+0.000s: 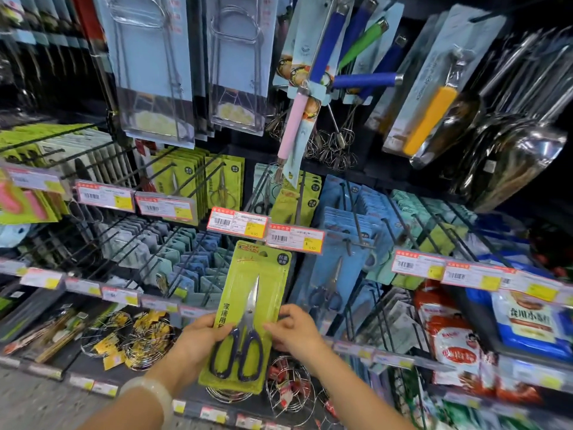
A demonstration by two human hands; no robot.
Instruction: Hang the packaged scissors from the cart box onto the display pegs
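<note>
A person holds a green scissors package (248, 311) upright with both hands in front of a store display of kitchen tools. The left hand (201, 339) has its grip closed on the card's left edge, thumb across the front near the dark scissor handles. The right hand (294, 333) pinches the card's right edge, its fingertips on the blister front. A pale bangle (148, 395) circles the left wrist.

The package's top edge sits just below two price tags (263, 229) that hang at the front ends of the display pegs (198, 178). Above and behind those tags, more green scissor cards (223, 184) hang on the pegs. To the right of the held package hang blue-carded scissors (335, 274). To its left, rows of grey and blue cards (173, 259) fill lower pegs. Below the package, round wire racks (288, 389) lie on the bottom shelf. High above it hang whisks with blue, green and pink handles (328, 48), and to the upper right, steel scoops (511, 144). Red and blue food bags (465, 346) lie to the far right of the package.
</note>
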